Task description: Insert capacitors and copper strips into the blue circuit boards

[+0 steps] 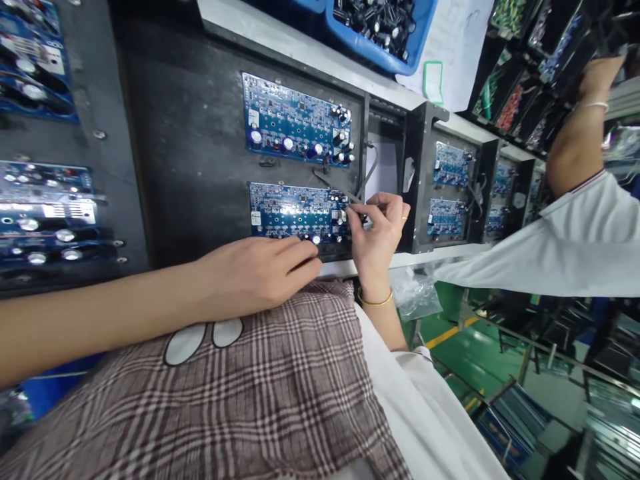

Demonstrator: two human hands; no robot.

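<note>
Two blue circuit boards lie in a black carrier frame (pixel 180 133) in front of me. On the nearer circuit board (pixel 295 212), my right hand (pixel 375 233) pinches thumb and index finger together at the right end, by a cluster of small capacitors. Whatever sits between those fingertips is too small to make out. My left hand (pixel 260 272) rests along this board's near edge, loosely bent fingers apart and nothing visible in them. The farther circuit board (pixel 295 120) carries several upright capacitors and has no hand on it. A dark strap-like lever (pixel 337 187) reaches toward my right fingertips.
A blue bin (pixel 380 40) of black capacitors stands beyond the frame, beside a paper sheet (pixel 450 60). More boards sit in frames left and right. At right, a co-worker's arm (pixel 575 153) reaches over dark parts bins (pixel 510 93). A plastic bag (pixel 417 293) hangs at the near edge.
</note>
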